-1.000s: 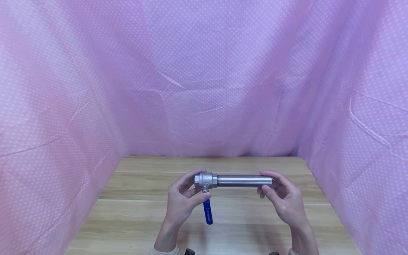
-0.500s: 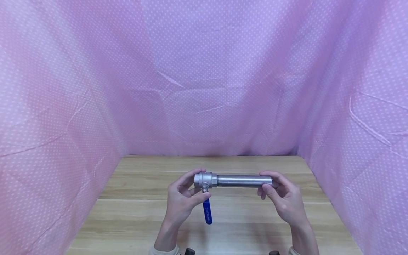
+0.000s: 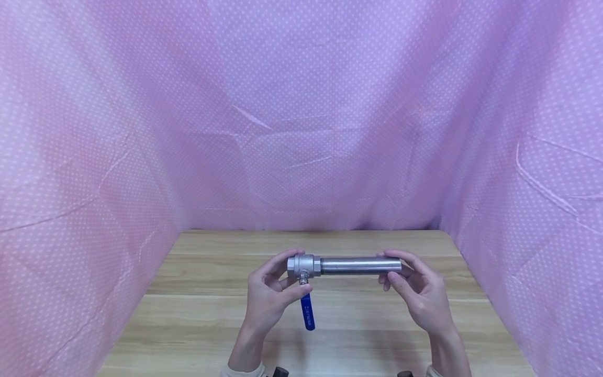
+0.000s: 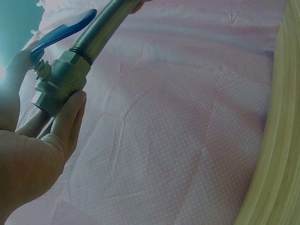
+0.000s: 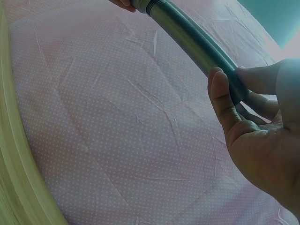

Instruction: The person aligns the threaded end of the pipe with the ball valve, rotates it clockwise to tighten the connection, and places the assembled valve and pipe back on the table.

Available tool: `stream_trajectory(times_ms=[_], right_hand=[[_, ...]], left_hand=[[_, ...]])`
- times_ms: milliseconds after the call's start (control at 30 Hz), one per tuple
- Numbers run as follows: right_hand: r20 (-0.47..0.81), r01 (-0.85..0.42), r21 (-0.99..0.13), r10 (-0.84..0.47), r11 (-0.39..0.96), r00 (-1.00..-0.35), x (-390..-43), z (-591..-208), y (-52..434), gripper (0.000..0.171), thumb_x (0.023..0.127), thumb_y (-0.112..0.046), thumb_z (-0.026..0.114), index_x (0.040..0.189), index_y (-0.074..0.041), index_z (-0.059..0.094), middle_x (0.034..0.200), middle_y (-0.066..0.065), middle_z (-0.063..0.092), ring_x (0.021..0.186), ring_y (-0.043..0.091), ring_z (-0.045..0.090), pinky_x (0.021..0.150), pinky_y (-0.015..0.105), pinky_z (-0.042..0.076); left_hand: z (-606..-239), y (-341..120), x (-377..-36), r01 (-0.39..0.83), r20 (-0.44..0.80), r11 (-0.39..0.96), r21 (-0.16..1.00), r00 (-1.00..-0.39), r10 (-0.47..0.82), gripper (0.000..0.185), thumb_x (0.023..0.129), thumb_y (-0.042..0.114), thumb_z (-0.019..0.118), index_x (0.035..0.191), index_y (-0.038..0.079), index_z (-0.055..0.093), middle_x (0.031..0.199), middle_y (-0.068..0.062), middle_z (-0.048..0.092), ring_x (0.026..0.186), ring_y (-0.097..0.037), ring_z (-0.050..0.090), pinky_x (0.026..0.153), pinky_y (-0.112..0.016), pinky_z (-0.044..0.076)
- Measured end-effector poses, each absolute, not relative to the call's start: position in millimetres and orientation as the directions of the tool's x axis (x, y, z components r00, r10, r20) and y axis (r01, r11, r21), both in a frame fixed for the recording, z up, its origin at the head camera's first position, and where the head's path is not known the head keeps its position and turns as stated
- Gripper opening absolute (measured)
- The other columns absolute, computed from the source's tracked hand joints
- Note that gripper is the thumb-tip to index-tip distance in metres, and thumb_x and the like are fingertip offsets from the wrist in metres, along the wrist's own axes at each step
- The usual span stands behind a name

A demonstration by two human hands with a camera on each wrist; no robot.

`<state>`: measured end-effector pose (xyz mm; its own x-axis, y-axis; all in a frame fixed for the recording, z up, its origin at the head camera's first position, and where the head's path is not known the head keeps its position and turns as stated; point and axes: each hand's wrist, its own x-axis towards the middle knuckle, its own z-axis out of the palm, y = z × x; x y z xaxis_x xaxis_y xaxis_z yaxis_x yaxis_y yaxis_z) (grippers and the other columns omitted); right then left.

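My left hand [image 3: 267, 299] grips a silver ball valve [image 3: 303, 266] by its body, the thumb lying at the top of its blue lever handle [image 3: 307, 313]. The lever points down toward me. A steel pipe [image 3: 355, 266] runs level to the right out of the valve's hex end, with some thread showing at the joint in the left wrist view. My right hand [image 3: 426, 299] pinches the pipe's far end between thumb and fingers. In the right wrist view the pipe [image 5: 194, 42] slants down into those fingers. Valve and pipe are held above the wooden table.
Beneath the hands lies a light wood-grain table [image 3: 212, 324]. Pink dotted cloth [image 3: 301, 157] hangs behind it and along both sides. Two dark round-ended objects [image 3: 280, 372] show at the bottom edge, near the wrists.
The right hand's fingers have shifted slightly around the pipe, and its end has risen a touch. The left hand and valve stay nearly still.
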<state>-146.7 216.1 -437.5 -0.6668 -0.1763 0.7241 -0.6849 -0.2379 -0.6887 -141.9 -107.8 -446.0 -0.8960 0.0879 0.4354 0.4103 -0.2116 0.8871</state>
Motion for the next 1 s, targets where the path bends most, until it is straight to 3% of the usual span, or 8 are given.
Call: stream_trajectory(times_ms=[233, 400, 667, 1000], right_hand=[[0.735, -0.696, -0.677, -0.179, -0.239, -0.654, -147.0, -438.8, 217.5, 0.048, 0.092, 0.039, 0.047, 0.139, 0.030, 0.052, 0.136, 0.016, 0.078, 0.094, 0.016, 0.079, 0.076, 0.024, 0.070], [0.739, -0.700, -0.673, -0.182, -0.238, -0.649, -146.8, -439.9, 217.9, 0.048, 0.092, 0.040, 0.047, 0.138, 0.030, 0.053, 0.126, 0.013, 0.079, 0.094, 0.016, 0.080, 0.075, 0.024, 0.070], [0.715, -0.696, -0.699, -0.172, -0.165, -0.677, -144.5, -438.6, 217.9, 0.045, 0.092, 0.038, 0.050, 0.136, 0.029, 0.056, 0.117, 0.005, 0.081, 0.090, 0.013, 0.080, 0.072, 0.022, 0.069], [0.711, -0.700, -0.703, -0.161, -0.126, -0.685, -143.5, -438.0, 217.8, 0.042, 0.093, 0.036, 0.053, 0.134, 0.026, 0.059, 0.111, 0.002, 0.082, 0.086, 0.013, 0.079, 0.070, 0.022, 0.068]], left_hand=[[-445.7, -107.6, -142.0, 0.421, 0.445, -0.203, 0.884, -0.891, 0.088, 0.069, 0.080, -0.014, 0.090, 0.145, -0.008, 0.067, 0.147, -0.026, 0.070, 0.134, -0.017, 0.073, 0.116, -0.041, 0.065], [-446.1, -107.6, -142.3, 0.420, 0.445, -0.209, 0.883, -0.891, 0.090, 0.069, 0.081, -0.014, 0.090, 0.145, -0.008, 0.066, 0.147, -0.027, 0.070, 0.134, -0.017, 0.074, 0.115, -0.041, 0.066], [-446.7, -108.4, -142.1, 0.413, 0.439, -0.212, 0.886, -0.894, 0.090, 0.070, 0.080, -0.014, 0.090, 0.145, -0.008, 0.066, 0.147, -0.025, 0.071, 0.134, -0.017, 0.073, 0.115, -0.041, 0.066], [-446.3, -108.4, -142.5, 0.419, 0.445, -0.212, 0.883, -0.890, 0.095, 0.069, 0.081, -0.014, 0.090, 0.145, -0.007, 0.067, 0.148, -0.031, 0.068, 0.133, -0.017, 0.073, 0.115, -0.041, 0.066]])
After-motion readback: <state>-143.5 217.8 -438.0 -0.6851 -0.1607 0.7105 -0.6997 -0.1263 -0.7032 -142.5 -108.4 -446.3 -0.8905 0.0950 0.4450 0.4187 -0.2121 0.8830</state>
